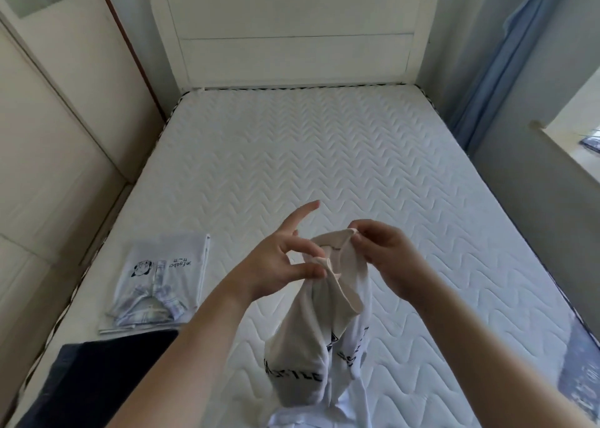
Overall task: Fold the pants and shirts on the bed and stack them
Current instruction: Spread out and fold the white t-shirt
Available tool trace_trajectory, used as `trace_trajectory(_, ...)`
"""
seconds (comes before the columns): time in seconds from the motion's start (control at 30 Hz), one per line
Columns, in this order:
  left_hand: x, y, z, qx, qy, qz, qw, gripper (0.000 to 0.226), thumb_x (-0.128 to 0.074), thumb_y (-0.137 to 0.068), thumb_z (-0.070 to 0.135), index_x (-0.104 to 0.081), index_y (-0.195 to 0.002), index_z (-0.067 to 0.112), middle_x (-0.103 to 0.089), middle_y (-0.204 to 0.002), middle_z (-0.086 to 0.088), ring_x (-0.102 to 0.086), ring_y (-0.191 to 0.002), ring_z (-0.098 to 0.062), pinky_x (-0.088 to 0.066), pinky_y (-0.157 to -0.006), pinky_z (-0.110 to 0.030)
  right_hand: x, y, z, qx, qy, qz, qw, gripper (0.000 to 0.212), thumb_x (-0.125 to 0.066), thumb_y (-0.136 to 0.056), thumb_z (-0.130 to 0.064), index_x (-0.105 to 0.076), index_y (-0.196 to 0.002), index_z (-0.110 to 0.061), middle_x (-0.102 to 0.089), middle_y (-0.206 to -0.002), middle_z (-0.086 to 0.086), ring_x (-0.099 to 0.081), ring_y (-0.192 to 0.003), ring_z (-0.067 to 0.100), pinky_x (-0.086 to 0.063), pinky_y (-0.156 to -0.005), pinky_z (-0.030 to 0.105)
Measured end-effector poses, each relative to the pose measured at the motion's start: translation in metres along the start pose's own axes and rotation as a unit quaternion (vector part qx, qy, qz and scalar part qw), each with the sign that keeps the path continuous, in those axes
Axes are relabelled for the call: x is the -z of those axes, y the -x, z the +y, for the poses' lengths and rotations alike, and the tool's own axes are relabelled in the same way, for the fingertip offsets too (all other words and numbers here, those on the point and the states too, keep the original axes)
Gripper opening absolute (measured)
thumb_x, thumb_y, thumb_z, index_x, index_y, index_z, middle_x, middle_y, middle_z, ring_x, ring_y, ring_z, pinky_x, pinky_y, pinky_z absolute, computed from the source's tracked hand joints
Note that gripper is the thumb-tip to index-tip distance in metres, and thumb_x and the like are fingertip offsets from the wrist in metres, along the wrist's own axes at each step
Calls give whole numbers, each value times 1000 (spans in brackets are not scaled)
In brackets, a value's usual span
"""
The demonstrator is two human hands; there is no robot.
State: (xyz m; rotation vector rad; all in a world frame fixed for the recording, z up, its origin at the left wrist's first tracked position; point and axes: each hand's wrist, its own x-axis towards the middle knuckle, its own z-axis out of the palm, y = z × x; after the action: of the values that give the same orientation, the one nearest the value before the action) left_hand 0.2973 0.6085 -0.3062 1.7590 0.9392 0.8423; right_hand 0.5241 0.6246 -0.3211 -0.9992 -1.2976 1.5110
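A white shirt with black lettering (311, 340) hangs crumpled above the near part of the bed (324, 168). My left hand (279, 262) pinches its beige collar between thumb and a finger, the other fingers spread out. My right hand (386, 252) pinches the collar's far side. The shirt's lower part trails onto the mattress. At the left edge of the bed lies a folded white shirt with a cartoon print (162, 278). A dark garment (97, 379) lies in the near left corner; I cannot tell whether it is folded.
The white headboard (292, 31) stands at the far end. Wardrobe doors (48, 135) run close along the left side. A blue curtain (519, 54) and a window sill (568, 161) are on the right. A dark patterned cloth (581, 372) lies at the bed's near right edge.
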Motion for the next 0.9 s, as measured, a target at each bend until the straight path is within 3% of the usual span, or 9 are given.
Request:
trace_trajectory(0.1, -6, -2, -4, 43, 75, -34, 996, 14, -80, -76, 34, -78, -89, 33, -44, -146, 22, -40, -136, -1, -34, -110, -34, -7, 4, -4, 38, 21, -28, 999, 25, -59, -91, 4, -73, -86, -16, -68, -81, 1, -63, -78, 13, -50, -73, 24)
trace_trajectory(0.2, -15, 0, -7, 88, 100, -44, 990, 16, -78, -73, 38, -77, -88, 35, -69, -107, 20, -63, -103, 0, -48, -85, -18, -9, 4, -7, 60, 68, 4, 996, 34, -62, -88, 5, -76, -82, -25, -69, -87, -2, -64, -85, 16, -51, -79, 29)
trace_trajectory(0.33, -24, -3, -11, 119, 32, -4, 992, 19, -74, -70, 50, -76, -87, 41, -67, -80, 20, -61, -80, 3, -45, -74, -13, -6, 4, -5, 57, 128, 79, 987, 35, -70, -85, 0, -77, -79, -34, -71, -93, -4, -65, -90, 25, -50, -84, 45)
trace_trajectory(0.4, -28, -7, -11, 115, 9, 11, 993, 15, -74, -73, 48, -76, -86, 42, -66, -76, 20, -59, -76, 3, -45, -70, -12, -6, 5, -4, 53, 156, 99, 981, 29, -74, -84, -7, -77, -79, -35, -72, -93, -6, -65, -85, 19, -50, -80, 41)
trace_trajectory(0.47, -35, -11, -12, 113, -11, 51, 992, 9, -76, -76, 45, -76, -85, 42, -68, -77, 13, -59, -74, 0, -44, -67, -11, -5, 6, -5, 57, 191, 127, 972, 19, -74, -86, -16, -74, -84, -36, -70, -92, -12, -63, -78, 7, -49, -72, 24)
trace_trajectory(0.53, -41, -15, -14, 123, -23, 122, 985, 6, -76, -79, 43, -77, -85, 39, -67, -76, 8, -55, -69, 0, -44, -65, -12, -3, 10, -7, 67, 233, 191, 951, 13, -70, -90, -25, -68, -87, -37, -67, -86, -17, -61, -73, 2, -46, -65, 13)
trace_trajectory(0.6, -48, -19, -14, 142, -10, 200, 969, 7, -75, -81, 41, -77, -84, 35, -62, -64, 13, -52, -62, 2, -42, -59, -12, -3, 18, -5, 65, 245, 222, 941, 12, -63, -94, -28, -63, -85, -36, -67, -78, -17, -63, -69, 3, -46, -61, 12)
trace_trajectory(0.73, -62, -26, -12, 186, 22, 282, 941, 24, -72, -83, 46, -73, -75, 24, -64, -64, -2, -57, -59, -6, -46, -57, -22, -15, 33, 9, 41, 302, 125, 944, 17, -59, -95, -24, -64, -84, -37, -69, -79, -18, -65, -75, -4, -46, -64, 9)
trace_trajectory(0.9, -77, -32, -1, 180, -30, 296, 938, 21, -63, -88, 51, -70, -87, 32, -70, -78, 13, -65, -78, -2, -45, -64, -9, -17, 32, 23, 19, 297, 90, 951, 11, -60, -94, -30, -61, -103, -36, -61, -106, -20, -60, -95, -8, -49, -78, 11)
